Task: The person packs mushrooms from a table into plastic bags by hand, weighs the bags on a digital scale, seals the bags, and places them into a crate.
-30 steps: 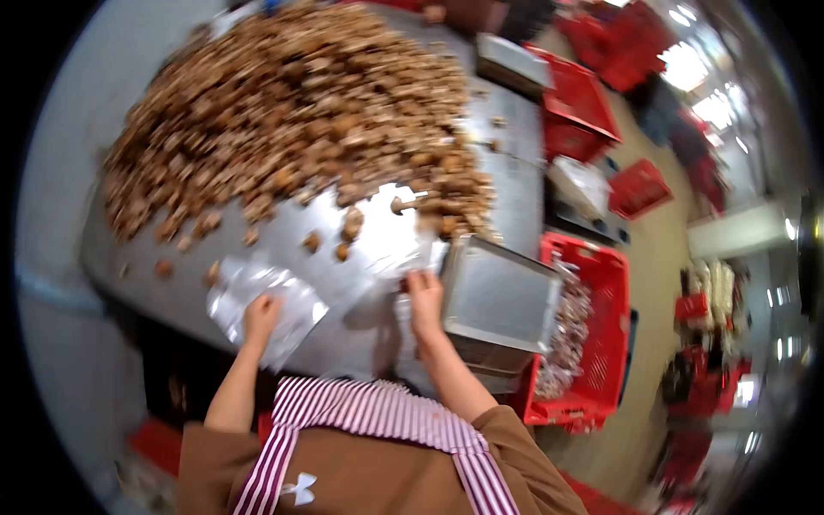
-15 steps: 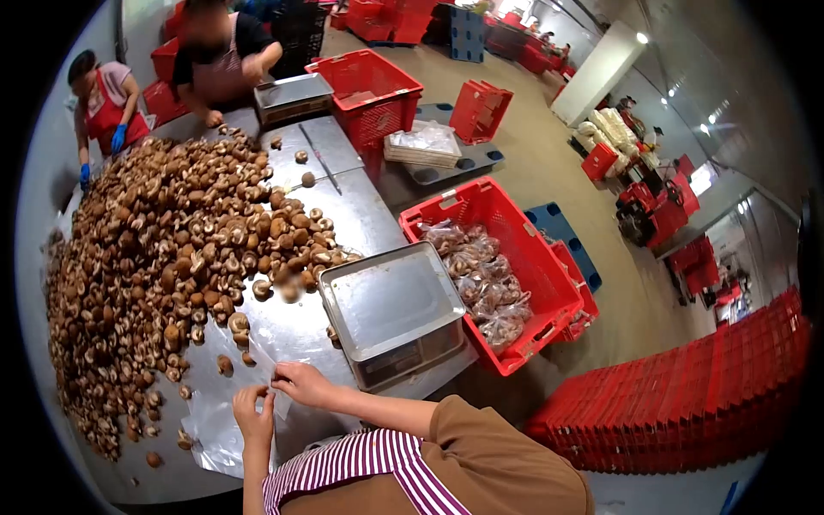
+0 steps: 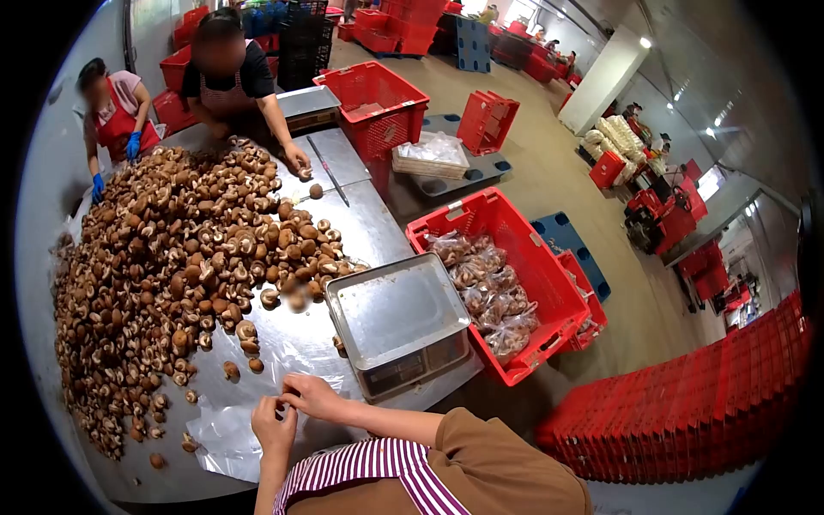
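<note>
My left hand [image 3: 274, 427] and my right hand [image 3: 312, 397] meet at the table's near edge, fingertips pinched together on a thin clear plastic bag [image 3: 276, 371]. Much of this bag is hard to make out against the shiny metal. More clear plastic bags [image 3: 225, 439] lie flat on the table just left of my left hand. Beyond my hands spreads a large heap of brown shiitake mushrooms [image 3: 184, 257], with a few loose ones [image 3: 232, 370] close to the bags. A scale with a metal tray [image 3: 399, 311] stands to the right of my right hand.
Right of the scale, a red crate [image 3: 549, 292] holds bagged mushrooms [image 3: 493, 296]. Across the metal table [image 3: 343, 159], two people in aprons stand by the heap, near another scale [image 3: 307, 105] and red crate [image 3: 382, 120]. Stacked red crates [image 3: 678, 403] rise at the lower right.
My hands have come closer together, the left moving right toward the other. The near co-worker across the table has reached a hand out to a mushroom. The view has shifted slightly.
</note>
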Tool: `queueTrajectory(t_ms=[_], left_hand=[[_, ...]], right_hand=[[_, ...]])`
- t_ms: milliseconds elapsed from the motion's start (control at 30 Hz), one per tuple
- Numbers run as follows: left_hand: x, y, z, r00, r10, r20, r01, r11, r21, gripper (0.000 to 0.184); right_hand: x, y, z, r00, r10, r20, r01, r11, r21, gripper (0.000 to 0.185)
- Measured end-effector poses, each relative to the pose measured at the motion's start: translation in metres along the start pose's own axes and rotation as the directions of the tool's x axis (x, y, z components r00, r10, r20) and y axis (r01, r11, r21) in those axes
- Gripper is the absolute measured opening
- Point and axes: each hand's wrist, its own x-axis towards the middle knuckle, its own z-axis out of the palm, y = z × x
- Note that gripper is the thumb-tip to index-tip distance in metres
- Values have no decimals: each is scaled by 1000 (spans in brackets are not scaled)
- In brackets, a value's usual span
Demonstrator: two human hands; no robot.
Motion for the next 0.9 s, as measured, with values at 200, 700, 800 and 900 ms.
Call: queueTrajectory(t_ms=[200, 700, 800, 900], left_hand=[[-15, -20, 8, 976, -210, 54, 217, 933, -286, 14], [-10, -31, 9, 874, -302, 380, 479, 660, -579, 14], [-8, -32, 17, 870, -333, 364, 494, 575, -652, 14], [-5, -32, 17, 867, -365, 339, 494, 546, -676, 15]], right_hand=[[-5, 8, 13, 998, 64, 9, -64, 996, 64, 17], [-17, 12, 7, 990, 139, -34, -134, 985, 113, 18], [-21, 12, -6, 980, 186, -77, -174, 975, 139, 18], [-25, 14, -14, 963, 236, -126, -211, 960, 187, 17]])
